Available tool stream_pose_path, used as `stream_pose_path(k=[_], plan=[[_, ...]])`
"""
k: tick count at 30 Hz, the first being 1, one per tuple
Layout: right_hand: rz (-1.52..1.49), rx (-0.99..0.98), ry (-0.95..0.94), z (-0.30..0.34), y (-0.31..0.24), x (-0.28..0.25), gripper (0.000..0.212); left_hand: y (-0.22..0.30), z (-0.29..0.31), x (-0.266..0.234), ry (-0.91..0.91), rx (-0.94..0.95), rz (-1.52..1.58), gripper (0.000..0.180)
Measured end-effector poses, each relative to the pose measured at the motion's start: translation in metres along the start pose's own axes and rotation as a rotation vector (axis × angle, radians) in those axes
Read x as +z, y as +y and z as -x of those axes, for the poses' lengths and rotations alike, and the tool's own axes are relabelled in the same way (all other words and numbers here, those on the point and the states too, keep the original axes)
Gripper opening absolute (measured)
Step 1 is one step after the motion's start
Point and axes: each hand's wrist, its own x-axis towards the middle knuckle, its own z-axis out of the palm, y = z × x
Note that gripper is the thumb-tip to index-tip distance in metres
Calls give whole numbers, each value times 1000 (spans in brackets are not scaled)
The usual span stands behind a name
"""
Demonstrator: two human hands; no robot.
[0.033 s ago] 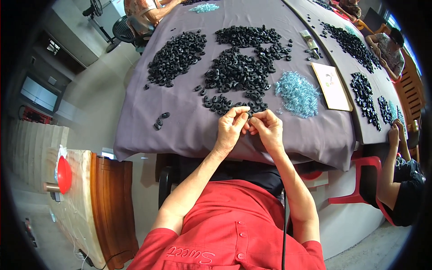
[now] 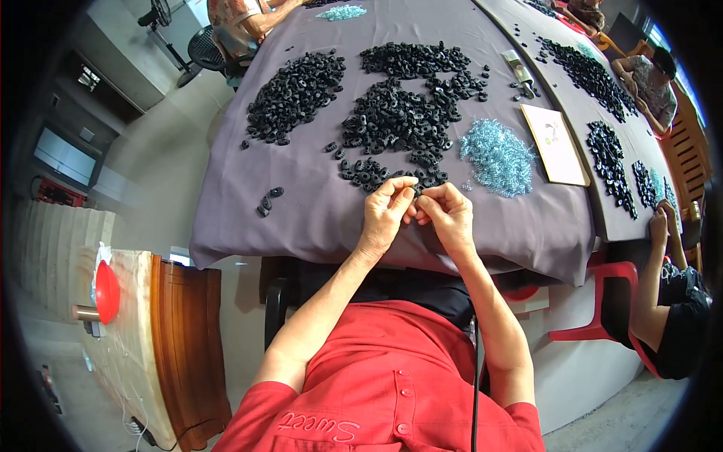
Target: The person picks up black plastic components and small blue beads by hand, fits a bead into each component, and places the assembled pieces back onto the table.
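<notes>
Grey cloth (image 2: 301, 215): draped the table; its loose near edge, if snagged, could have shifted everything on it. Black pile (image 2: 399, 117): lay beyond the hands; a dropped piece could have vanished among its likes. Pale-blue pile (image 2: 497, 160): lay to the right; a straying knuckle could have scattered it. Left hand (image 2: 385, 218), right hand (image 2: 453, 218): fingertips pinched together — small black piece (image 2: 418, 193) between them, partly hidden, at the black pile's near edge — an uneven pinch could have flicked it loose.
</notes>
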Motion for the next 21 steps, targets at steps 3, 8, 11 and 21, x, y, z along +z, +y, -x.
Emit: stream_pose_path(k=[3,8,11,21], plan=[[8,-12,-90,1,-2,-1,11,-1,-3,-4,-25,-48,94,17],[88,-1,-162,-1,-5,-5,17,8,-5,-4,-26,-80,247,26],[112,-38,-185,0,-10,-2,23,8,-6,-9,-67,-108,295,28],[292,-196,-242,-3,-5,-9,40,10,-6,-12,-212,-178,269,31]])
